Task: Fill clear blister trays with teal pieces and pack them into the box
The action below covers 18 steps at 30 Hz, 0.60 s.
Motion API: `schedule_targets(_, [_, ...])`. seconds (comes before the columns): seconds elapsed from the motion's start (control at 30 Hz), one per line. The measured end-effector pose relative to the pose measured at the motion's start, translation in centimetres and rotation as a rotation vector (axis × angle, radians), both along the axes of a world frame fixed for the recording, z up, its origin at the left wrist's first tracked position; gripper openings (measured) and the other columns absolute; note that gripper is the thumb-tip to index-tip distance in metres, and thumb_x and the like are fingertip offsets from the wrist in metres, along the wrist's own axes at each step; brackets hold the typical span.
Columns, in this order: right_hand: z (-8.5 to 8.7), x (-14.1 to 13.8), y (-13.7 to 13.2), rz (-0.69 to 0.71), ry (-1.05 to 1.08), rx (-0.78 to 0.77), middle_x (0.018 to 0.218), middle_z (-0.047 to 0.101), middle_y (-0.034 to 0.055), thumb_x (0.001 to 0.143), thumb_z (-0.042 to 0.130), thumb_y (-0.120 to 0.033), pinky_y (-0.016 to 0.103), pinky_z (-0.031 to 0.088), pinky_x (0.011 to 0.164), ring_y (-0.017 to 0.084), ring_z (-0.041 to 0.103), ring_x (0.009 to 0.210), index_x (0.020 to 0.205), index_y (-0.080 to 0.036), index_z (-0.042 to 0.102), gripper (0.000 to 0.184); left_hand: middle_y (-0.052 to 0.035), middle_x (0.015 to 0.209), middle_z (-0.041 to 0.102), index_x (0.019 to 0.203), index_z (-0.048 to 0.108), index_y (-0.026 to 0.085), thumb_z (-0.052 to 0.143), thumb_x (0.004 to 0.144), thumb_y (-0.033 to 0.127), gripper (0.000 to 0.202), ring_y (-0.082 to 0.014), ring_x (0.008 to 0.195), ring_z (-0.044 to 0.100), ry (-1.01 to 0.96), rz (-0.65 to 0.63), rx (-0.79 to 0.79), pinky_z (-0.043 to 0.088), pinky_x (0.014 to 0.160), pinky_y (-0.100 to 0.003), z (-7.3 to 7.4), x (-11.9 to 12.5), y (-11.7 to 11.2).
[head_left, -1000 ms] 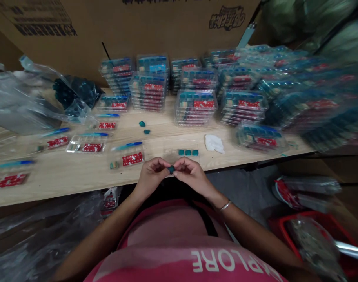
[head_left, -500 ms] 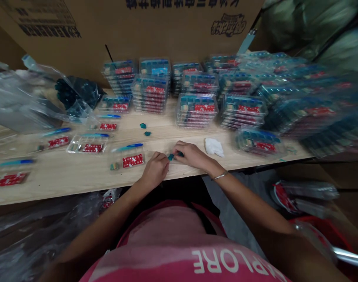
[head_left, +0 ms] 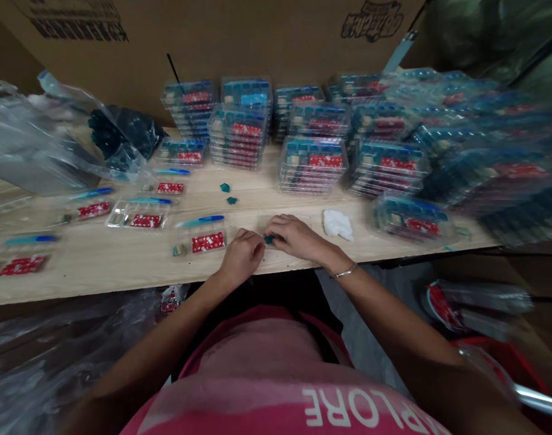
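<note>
My left hand [head_left: 243, 252] is closed, its thumb and fingertips pinched together near the table's front edge; whatever lies between them is too small to make out. Right beside it, my right hand [head_left: 296, 238] curls its fingers over a small teal faceted piece [head_left: 269, 240], gripping it. Part of a clear plastic tray edge [head_left: 303, 219] shows faintly behind the right hand. Left of my hands lies a clear tray with a blue pen [head_left: 207, 219] and a red patterned packet [head_left: 208, 242]. Two loose teal pieces, one of them a pointed chip [head_left: 224, 188], lie farther back.
Stacked clear boxes [head_left: 312, 166] fill the back and right of the table. A crumpled white tissue [head_left: 338, 224] lies right of my hands. More trays with red packets [head_left: 146, 221] spread left, before a bag of dark teal pieces [head_left: 121, 136]. A cardboard box [head_left: 239, 36] stands behind.
The teal piece that showed between my two hands is now mostly under my right fingers. Both hands stay close together; the view has shifted slightly.
</note>
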State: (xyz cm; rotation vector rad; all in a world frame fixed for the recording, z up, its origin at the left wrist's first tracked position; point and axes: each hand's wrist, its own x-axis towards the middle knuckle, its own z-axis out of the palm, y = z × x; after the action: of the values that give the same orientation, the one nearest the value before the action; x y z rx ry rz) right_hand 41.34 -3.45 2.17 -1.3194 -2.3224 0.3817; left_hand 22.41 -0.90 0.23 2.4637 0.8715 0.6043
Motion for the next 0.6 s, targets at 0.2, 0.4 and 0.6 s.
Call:
schedule_targets(0.2, [-0.4,-0.1,0.1,-0.035,0.026,-0.009,0.080,0.063,0.0038,0.074,0.054,-0.003,0.033,0.038,0.082,0.020,0.055,0.083,0.080,-0.019,0.060,0.018,-0.0074,0.082,0.067,0.081,0.064,0.017,0.052,0.079,0.009,0.014,-0.0234,0.088,0.057,-0.005,0.037,-0.061,0.048,0.082,-0.039,0.3,0.2,0.0])
schedule_targets(0.4, [0.1,-0.4,-0.5,-0.182,0.431,-0.096,0.078,0.063,0.0014,0.073,0.057,-0.013,0.030,0.041,0.076,0.017,0.057,0.078,0.077,-0.019,0.060,0.007,-0.0034,0.094,0.068,0.097,0.061,0.019,0.060,0.075,0.015,0.022,-0.0159,0.084,0.062,-0.384,0.128,-0.405,0.050,0.081,-0.031,1.2,0.5,-0.2])
schedule_targets(0.6, [1.1,-0.5,-1.8,-0.237,0.793,-0.383,0.067,0.057,-0.0025,0.074,0.064,-0.035,0.025,0.039,0.060,0.011,0.050,0.061,0.078,-0.016,0.062,0.019,-0.0022,0.081,0.068,0.093,0.065,0.017,0.076,0.069,0.031,0.030,-0.0136,0.076,0.063,-0.686,0.077,-0.761,0.050,0.074,-0.026,2.4,0.5,-0.8])
